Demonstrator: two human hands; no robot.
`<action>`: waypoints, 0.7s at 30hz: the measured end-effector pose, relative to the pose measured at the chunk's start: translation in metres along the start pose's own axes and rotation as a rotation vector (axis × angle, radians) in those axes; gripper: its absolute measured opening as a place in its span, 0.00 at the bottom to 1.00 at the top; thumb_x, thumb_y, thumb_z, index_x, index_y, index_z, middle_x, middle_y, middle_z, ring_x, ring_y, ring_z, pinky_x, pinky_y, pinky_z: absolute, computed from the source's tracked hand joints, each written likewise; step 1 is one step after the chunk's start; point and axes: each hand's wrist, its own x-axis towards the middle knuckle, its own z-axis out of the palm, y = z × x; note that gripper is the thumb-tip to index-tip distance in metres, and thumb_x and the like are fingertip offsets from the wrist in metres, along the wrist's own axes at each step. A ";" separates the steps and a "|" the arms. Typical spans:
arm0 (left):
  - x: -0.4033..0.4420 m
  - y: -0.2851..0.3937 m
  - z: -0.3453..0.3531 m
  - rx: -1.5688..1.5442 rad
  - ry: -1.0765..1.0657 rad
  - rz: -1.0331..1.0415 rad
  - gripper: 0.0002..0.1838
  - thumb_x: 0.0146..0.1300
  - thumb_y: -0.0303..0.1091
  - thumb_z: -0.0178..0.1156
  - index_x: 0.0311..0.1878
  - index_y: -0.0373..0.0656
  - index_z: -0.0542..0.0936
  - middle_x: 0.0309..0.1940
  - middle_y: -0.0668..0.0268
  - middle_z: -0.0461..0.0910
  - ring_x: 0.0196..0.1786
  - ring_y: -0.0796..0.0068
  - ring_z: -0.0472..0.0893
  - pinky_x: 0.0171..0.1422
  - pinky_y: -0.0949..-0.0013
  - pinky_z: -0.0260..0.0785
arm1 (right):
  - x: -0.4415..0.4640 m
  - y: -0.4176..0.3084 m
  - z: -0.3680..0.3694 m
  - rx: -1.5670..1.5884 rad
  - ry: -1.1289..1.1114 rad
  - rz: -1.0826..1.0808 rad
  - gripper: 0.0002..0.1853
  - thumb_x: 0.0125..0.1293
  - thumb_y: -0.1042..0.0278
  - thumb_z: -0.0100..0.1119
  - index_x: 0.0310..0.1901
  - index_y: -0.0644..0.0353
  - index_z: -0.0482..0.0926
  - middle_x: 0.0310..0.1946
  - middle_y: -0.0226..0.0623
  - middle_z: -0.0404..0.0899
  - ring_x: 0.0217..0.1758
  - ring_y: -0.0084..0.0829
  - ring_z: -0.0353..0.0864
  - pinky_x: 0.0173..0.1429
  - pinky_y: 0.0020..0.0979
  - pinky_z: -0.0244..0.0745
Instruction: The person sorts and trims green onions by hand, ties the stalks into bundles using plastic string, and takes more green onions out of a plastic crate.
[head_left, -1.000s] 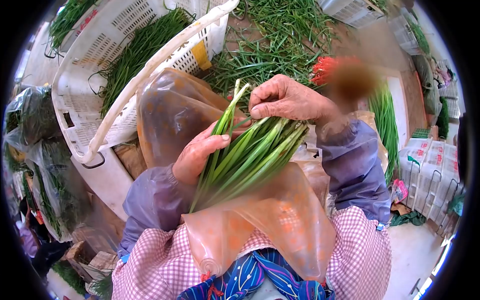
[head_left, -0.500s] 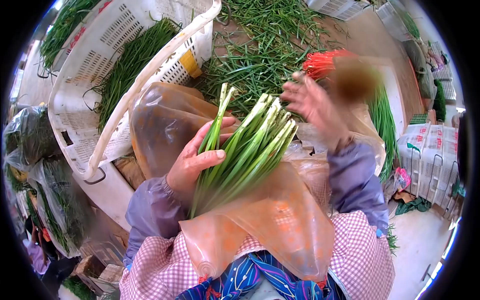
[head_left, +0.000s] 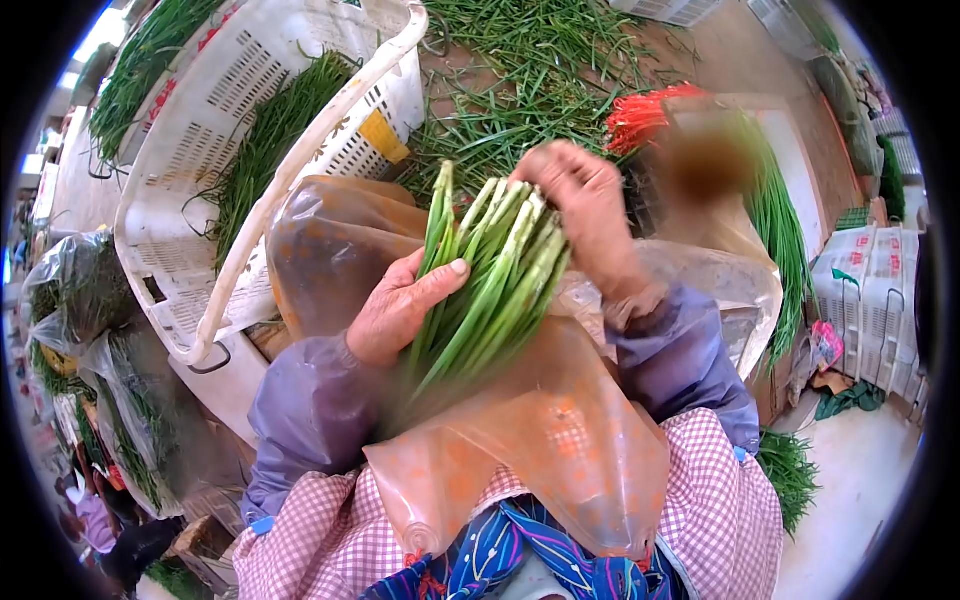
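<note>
My left hand (head_left: 405,310) is closed round a bunch of garlic chives (head_left: 490,290), thumb across the front. The pale cut ends point up and away from me, and the green leaves run down toward my lap, blurred at their lower end. My right hand (head_left: 585,205) is at the top of the bunch, its fingers curled in on the pale stem ends. The fingertips are partly hidden there. A cloudy plastic apron (head_left: 530,430) covers my lap below the bunch.
Left stands a white crate (head_left: 180,235) with chives inside. Loose green leaves (head_left: 520,60) litter the surface ahead. Red ties (head_left: 645,115) and more chives (head_left: 785,260) lie right, near a brown blur. White crates (head_left: 865,285) stand far right; bagged greens (head_left: 80,285) far left.
My right hand has moved left and closed from spread fingers onto the stem ends. The bunch in my left hand has shifted slightly left. The view has turned a little.
</note>
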 end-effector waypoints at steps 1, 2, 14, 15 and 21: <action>0.000 -0.004 -0.001 -0.004 0.011 0.004 0.19 0.70 0.33 0.52 0.62 0.38 0.70 0.50 0.68 0.78 0.49 0.80 0.77 0.54 0.73 0.72 | 0.006 -0.002 -0.011 0.207 0.050 0.024 0.08 0.68 0.66 0.55 0.40 0.62 0.78 0.28 0.32 0.80 0.32 0.21 0.79 0.41 0.26 0.80; 0.000 -0.005 0.001 -0.007 0.011 0.003 0.19 0.70 0.33 0.52 0.62 0.38 0.70 0.50 0.68 0.78 0.49 0.80 0.77 0.54 0.73 0.72 | 0.015 -0.003 -0.027 0.413 0.097 0.045 0.09 0.69 0.66 0.54 0.39 0.63 0.77 0.28 0.34 0.80 0.31 0.23 0.80 0.40 0.27 0.81; 0.000 -0.003 -0.003 0.041 0.000 0.054 0.25 0.68 0.32 0.52 0.67 0.39 0.63 0.58 0.62 0.73 0.57 0.72 0.75 0.62 0.66 0.68 | 0.025 0.003 -0.046 0.557 -0.389 0.026 0.25 0.74 0.49 0.42 0.63 0.58 0.65 0.54 0.45 0.76 0.53 0.37 0.79 0.59 0.36 0.74; -0.002 -0.004 -0.004 0.043 0.007 0.052 0.25 0.68 0.32 0.52 0.67 0.39 0.63 0.58 0.62 0.73 0.57 0.72 0.75 0.62 0.66 0.68 | 0.017 0.012 -0.041 0.564 -0.392 0.028 0.25 0.74 0.49 0.42 0.63 0.58 0.65 0.54 0.45 0.76 0.53 0.37 0.79 0.59 0.36 0.74; -0.001 0.001 0.001 0.043 -0.065 0.098 0.37 0.62 0.40 0.61 0.70 0.37 0.57 0.63 0.59 0.67 0.63 0.69 0.70 0.68 0.63 0.62 | -0.045 0.017 -0.001 0.795 -0.258 0.198 0.44 0.67 0.32 0.36 0.71 0.61 0.49 0.64 0.48 0.64 0.67 0.39 0.66 0.70 0.41 0.61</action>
